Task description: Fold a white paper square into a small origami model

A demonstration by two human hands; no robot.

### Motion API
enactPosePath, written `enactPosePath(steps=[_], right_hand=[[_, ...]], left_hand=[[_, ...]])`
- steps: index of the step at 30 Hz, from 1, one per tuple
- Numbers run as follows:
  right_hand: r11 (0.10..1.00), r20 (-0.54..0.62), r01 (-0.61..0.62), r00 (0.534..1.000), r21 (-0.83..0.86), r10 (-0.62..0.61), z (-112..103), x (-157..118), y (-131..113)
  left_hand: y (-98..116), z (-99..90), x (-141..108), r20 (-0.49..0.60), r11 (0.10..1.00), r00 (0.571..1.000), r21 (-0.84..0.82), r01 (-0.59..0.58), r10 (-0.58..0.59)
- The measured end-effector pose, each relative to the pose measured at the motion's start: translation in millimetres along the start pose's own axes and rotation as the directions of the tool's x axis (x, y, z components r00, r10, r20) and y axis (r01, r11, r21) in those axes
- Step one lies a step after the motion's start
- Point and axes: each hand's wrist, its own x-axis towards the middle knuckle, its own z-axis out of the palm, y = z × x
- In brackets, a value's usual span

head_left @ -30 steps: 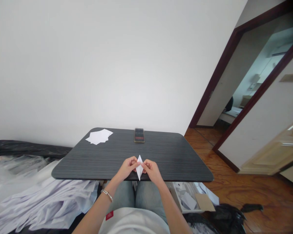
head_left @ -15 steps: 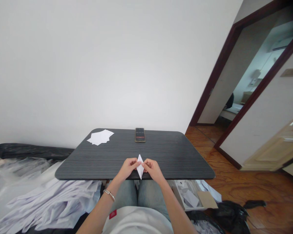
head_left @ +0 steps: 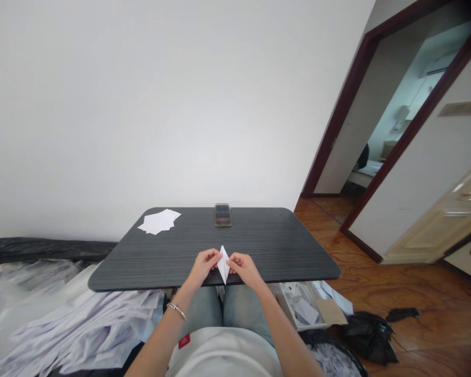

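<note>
A small piece of white paper, folded into a narrow diamond (head_left: 223, 268), is held upright above the near edge of the dark table (head_left: 275, 235). My left hand (head_left: 204, 266) pinches its left side between thumb and fingers. On the right side, my right hand (head_left: 241, 266) grips it the same way, with the thumb on the near face. The fingertips behind the paper are partly hidden. A loose stack of white paper sheets (head_left: 159, 221) lies at the table's far left corner.
At the table's back edge is a phone (head_left: 223, 215). White cloth or paper (head_left: 90, 330) is heaped below on the left. Under the right side stands an open box (head_left: 298, 309) of papers, near black plastic bags (head_left: 371, 335). A doorway (head_left: 357, 104) opens at right.
The camera view has turned slightly. Both hands still hold the folded paper; the left hand has shifted up toward its upper left edge, and the paper's tilt differs slightly.
</note>
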Motion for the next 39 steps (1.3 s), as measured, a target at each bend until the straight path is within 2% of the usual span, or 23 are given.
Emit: enactPosePath(steps=[7, 18, 24, 31, 39], right_hand=[[0.985, 0.025, 0.003, 1.0, -0.174, 0.002, -1.2, 0.2, -0.2], [0.983, 0.002, 0.041, 0.999, -0.181, -0.041, -2.3, -0.9, 0.1], [0.97, 0.015, 0.056, 0.998, -0.237, -0.054, -2.4, -1.1, -0.5], [0.976, 0.11, 0.048, 0.994, -0.211, -0.024, -3.4, -4.2, -5.1], [0.999, 0.045, -0.007, 0.999, -0.043, 0.009, -2.5, -0.9, 0.4]], left_hand=[[-1.3, -0.4, -0.6, -0.023, 1.0, 0.999, -0.013, 0.022, -0.022], [0.5, 0.9, 0.3, 0.047, 0.999, 0.999, -0.043, -0.009, 0.011], [-1.6, 0.0, 0.0, -0.013, 0.998, 1.0, -0.054, -0.016, 0.016], [-3.7, -1.5, -0.6, -0.066, 0.994, 0.997, -0.107, -0.033, 0.026], [-4.5, -1.8, 0.3, -0.147, 0.985, 0.989, -0.165, -0.051, 0.026]])
